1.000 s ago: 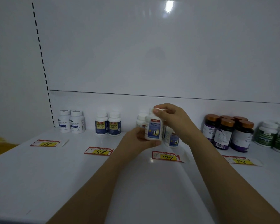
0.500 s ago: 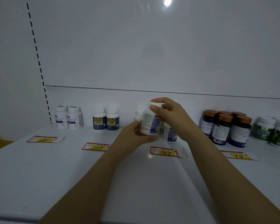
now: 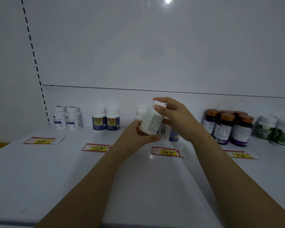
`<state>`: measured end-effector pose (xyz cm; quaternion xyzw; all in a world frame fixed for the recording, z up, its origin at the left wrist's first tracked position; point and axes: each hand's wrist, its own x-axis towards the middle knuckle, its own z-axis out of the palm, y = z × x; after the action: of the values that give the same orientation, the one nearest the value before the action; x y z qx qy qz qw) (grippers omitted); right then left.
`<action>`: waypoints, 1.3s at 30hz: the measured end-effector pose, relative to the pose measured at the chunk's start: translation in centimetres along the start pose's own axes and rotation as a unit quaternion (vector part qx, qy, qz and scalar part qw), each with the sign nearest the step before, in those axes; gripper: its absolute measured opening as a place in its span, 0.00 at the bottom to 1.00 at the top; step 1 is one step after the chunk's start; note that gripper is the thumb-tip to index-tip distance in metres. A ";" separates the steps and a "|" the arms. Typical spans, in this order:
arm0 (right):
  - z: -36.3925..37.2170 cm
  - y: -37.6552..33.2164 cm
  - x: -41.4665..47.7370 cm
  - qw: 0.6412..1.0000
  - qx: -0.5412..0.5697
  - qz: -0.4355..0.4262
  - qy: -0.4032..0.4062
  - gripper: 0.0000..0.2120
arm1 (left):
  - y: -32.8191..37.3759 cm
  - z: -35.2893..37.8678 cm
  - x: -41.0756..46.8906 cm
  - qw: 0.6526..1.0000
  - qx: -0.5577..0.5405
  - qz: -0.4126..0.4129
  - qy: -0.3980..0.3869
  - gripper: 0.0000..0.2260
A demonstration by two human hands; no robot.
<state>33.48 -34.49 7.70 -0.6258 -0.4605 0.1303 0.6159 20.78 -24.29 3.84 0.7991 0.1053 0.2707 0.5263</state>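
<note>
Both hands on one white bottle (image 3: 150, 120), held in the air above the shelf (image 3: 56, 170), just in front of the back row and roughly over the "147" tag (image 3: 167, 151)

Bottle is tilted: cap (image 3: 158, 103) up and to the right, base down-left. The fine-print side faces the camera, with a sliver of blue label at its lower right edge

Right hand (image 3: 178, 119): fingers (image 3: 164, 100) hooked over the cap from behind, thumb pressed on the cap's front, so it grips the top end. Can't tell if the cap is tight or loose

Left hand (image 3: 136, 134): fingers curled round the base, thumb lying across the bottom edge, so it grips the lower end

On the shelf behind the hands: a white-capped bottle (image 3: 141, 112) partly hidden by the held one, and a blue-label bottle (image 3: 171, 134) upright just under the right hand

Rest of the back row, all upright:
- pair of white bottles (image 3: 67, 118) far left
- pair of yellow-and-blue-label bottles (image 3: 105, 120) next to them
- cluster of dark brown-capped bottles (image 3: 227, 127) right of the hands
- green-label bottles (image 3: 276, 132) at the right edge

Other tags lie flat nearer the front: "88" tag (image 3: 42, 141), "168" tag (image 3: 96, 148), "78" tag (image 3: 240, 155)

Both forearms are bare and come in from the bottom of the view, well apart and converging on the bottle
</note>
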 end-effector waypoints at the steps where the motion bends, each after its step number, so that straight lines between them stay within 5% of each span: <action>1: -0.2 -0.1 0.0 1.000 0.022 0.006 -0.009 0.14 | 0.1 0.0 0.0 1.000 -0.011 0.001 -0.014 0.18; 5: -0.1 -0.3 -0.1 0.998 0.059 0.022 -0.033 0.16 | 0.0 0.0 0.1 1.000 0.007 0.012 0.021 0.20; 9: 1.1 0.0 -0.1 0.999 -0.038 0.013 -0.008 0.22 | -0.1 0.0 0.3 0.996 0.032 0.025 0.082 0.24; 16: -0.5 -0.2 -0.2 0.997 0.063 0.036 -0.038 0.21 | 0.2 -0.1 0.2 1.000 -0.005 0.000 -0.004 0.20; 22: 0.7 0.1 -0.2 0.999 -0.017 0.030 -0.024 0.23 | -0.2 0.0 0.3 0.998 0.003 0.009 0.064 0.23; 29: 0.0 0.1 -0.1 0.992 0.103 0.049 -0.058 0.15 | 0.0 -0.3 0.1 0.999 -0.028 0.000 0.015 0.18; 34: 0.6 0.1 0.0 0.999 0.011 0.039 -0.019 0.17 | -0.2 -0.2 0.2 0.998 0.025 0.010 0.064 0.24; 39: -0.2 0.2 0.1 0.997 0.052 0.047 -0.018 0.18 | 0.1 -0.2 0.2 1.000 0.003 -0.016 0.003 0.21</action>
<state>33.76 -34.50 7.66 -0.6116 -0.4347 0.1940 0.6320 20.80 -24.09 4.05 0.7978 0.1207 0.2643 0.5284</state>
